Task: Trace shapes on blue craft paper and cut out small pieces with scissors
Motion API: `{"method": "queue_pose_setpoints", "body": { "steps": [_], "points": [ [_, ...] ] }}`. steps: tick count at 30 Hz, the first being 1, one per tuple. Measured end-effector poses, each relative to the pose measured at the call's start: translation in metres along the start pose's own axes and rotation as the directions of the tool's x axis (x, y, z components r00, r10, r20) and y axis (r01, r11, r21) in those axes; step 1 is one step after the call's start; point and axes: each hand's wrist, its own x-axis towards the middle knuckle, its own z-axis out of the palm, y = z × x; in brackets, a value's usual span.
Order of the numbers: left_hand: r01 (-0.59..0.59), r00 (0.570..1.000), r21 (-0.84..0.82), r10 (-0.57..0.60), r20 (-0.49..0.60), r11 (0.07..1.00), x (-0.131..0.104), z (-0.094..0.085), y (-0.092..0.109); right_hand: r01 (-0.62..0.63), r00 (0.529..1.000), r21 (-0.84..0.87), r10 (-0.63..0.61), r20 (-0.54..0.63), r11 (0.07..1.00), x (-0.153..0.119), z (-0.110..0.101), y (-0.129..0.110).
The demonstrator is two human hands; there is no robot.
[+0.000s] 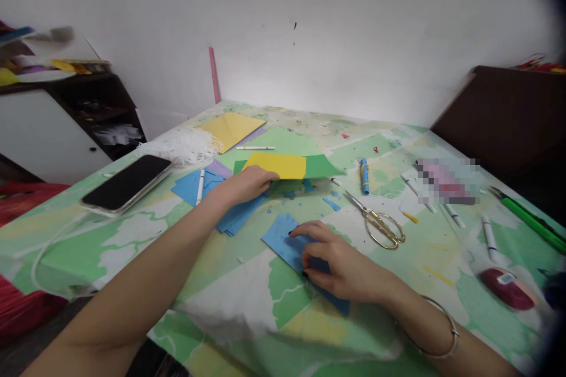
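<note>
My left hand (250,184) is closed on the near edge of a yellow sheet (283,165) and a green sheet (325,166), which are lifted a little off the table. Under them lies a stack of blue paper (239,216). Nearer the front, a separate blue paper piece (283,235) lies flat, partly covered by my right hand (325,253). The fingers of that hand are curved and apart, with nothing held between them. Gold-handled scissors (380,227) lie to the right of it, and small blue scraps are scattered behind.
On the patterned tablecloth (221,283) are a phone (128,182), white string (188,147), a blue roll (365,177), several markers, a green cutter (530,221) and a dark red object (506,288). A white wall (309,70) stands behind.
</note>
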Motion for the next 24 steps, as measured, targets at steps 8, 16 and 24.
{"method": "queue_pose_setpoints", "body": {
  "steps": [8, 16, 24],
  "points": [
    [0.083, 0.996, 0.136, -0.081, -0.025, 0.987, 0.002, 0.008, -0.005, -0.061, 0.996, 0.036, 0.064, -0.063, 0.997, 0.002, 0.006, 0.003],
    [-0.134, 0.990, 0.125, 0.137, -0.021, 0.983, 0.007, 0.030, 0.011, -0.057, 0.988, 0.080, 0.068, -0.139, 0.995, 0.005, 0.006, 0.004],
    [-0.166, 0.983, 0.101, 0.173, -0.056, 0.981, 0.017, 0.046, 0.011, -0.206, 0.888, 0.403, 0.344, -0.306, 0.892, 0.004, 0.002, 0.010]
  ]
}}
